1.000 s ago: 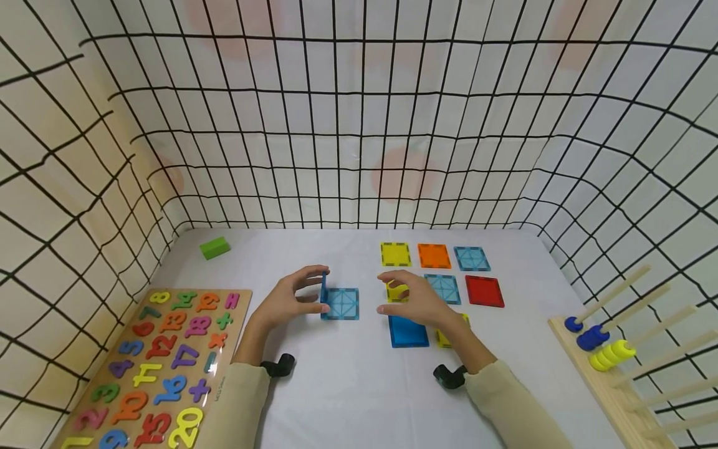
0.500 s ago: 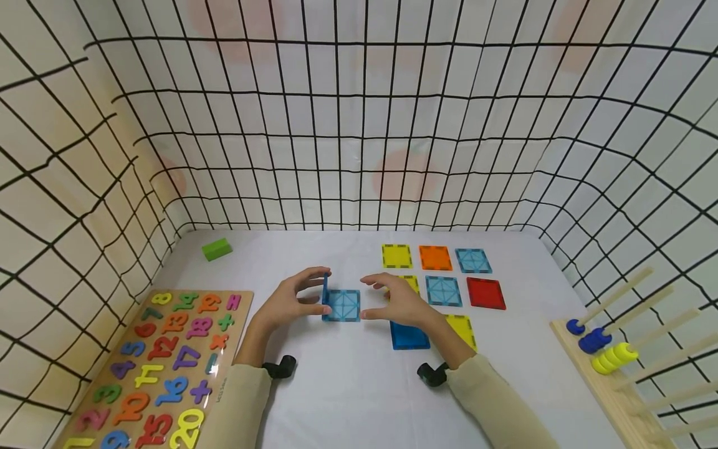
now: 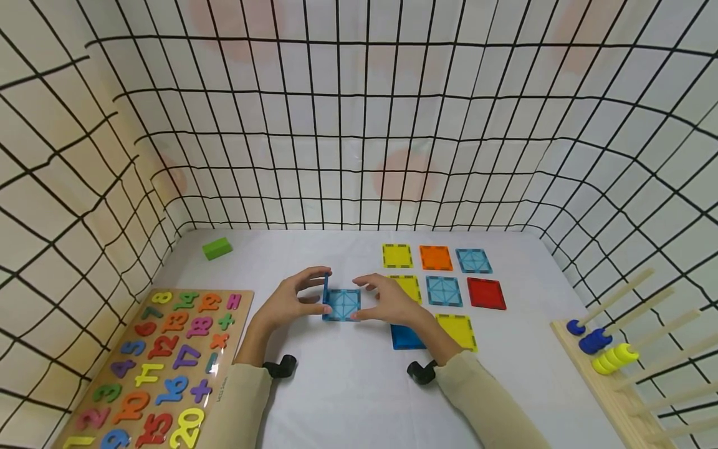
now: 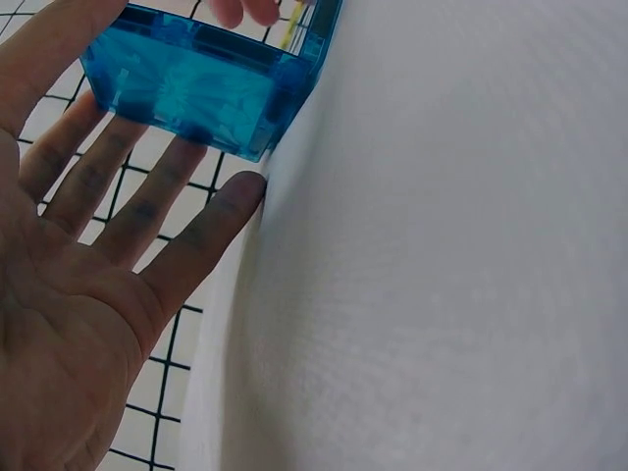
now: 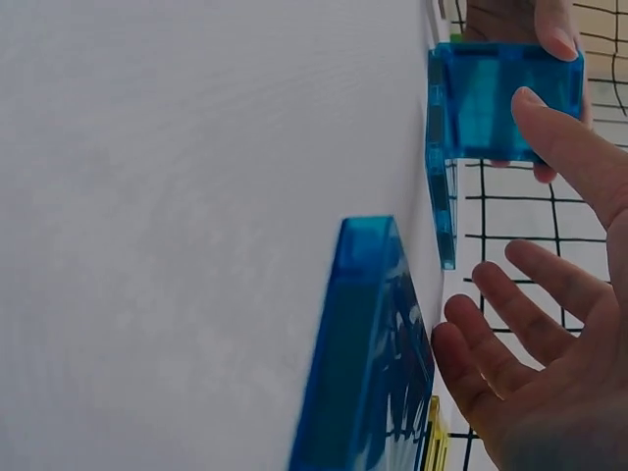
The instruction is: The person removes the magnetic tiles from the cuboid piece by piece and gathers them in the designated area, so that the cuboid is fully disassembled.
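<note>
My left hand [image 3: 283,302] holds a blue magnetic tile [image 3: 325,288] upright between thumb and fingers. The lower edge of that tile meets the left edge of a light-blue magnetic tile [image 3: 345,305] lying flat on the table. My right hand [image 3: 392,301] is at the flat tile's right side, thumb and fingers spread and nothing between them. In the right wrist view, the right hand [image 5: 554,383] has its fingers apart, with the upright tile [image 5: 491,103] beyond the thumb. The left wrist view shows the left fingers [image 4: 137,211] behind the upright tile [image 4: 186,83].
Right of the hands lie loose tiles: several yellow, one orange [image 3: 435,257], one red [image 3: 486,293], light-blue ones [image 3: 444,291] and a dark-blue one [image 3: 406,337]. A number board [image 3: 162,368] lies left, a green block [image 3: 217,248] behind it. A wooden peg rack [image 3: 606,374] stands right.
My right hand has moved left, from above the loose tiles to the flat light-blue tile's right edge. My left hand stays in place with the upright tile.
</note>
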A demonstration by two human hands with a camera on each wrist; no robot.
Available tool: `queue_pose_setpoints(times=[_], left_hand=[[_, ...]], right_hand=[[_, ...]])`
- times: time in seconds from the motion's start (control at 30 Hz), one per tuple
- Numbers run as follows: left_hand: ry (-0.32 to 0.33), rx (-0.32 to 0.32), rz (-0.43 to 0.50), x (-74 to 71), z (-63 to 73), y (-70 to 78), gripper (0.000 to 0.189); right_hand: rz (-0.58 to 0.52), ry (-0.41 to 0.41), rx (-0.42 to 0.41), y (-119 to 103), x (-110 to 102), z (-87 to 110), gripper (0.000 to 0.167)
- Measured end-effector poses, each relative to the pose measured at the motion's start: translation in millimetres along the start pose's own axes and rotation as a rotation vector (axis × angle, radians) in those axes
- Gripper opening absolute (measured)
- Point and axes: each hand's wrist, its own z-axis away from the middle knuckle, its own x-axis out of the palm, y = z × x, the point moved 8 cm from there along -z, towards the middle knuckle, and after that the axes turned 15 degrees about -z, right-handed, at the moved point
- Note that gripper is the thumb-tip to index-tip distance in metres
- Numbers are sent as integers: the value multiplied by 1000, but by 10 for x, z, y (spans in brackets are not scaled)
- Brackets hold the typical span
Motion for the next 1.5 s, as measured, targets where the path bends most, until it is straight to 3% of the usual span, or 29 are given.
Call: queue_pose_setpoints(times=[0.53, 0.87, 1.5], left_hand=[[-5, 28, 5, -3, 1, 35, 78], [0, 19, 11, -9, 8, 32, 78], [37, 22, -24, -15, -15, 40, 80]], right_hand=[[162, -79, -2, -30, 182, -164, 90], [285, -76, 15, -77, 255, -221, 90], [262, -30, 9, -155, 207, -174, 76]])
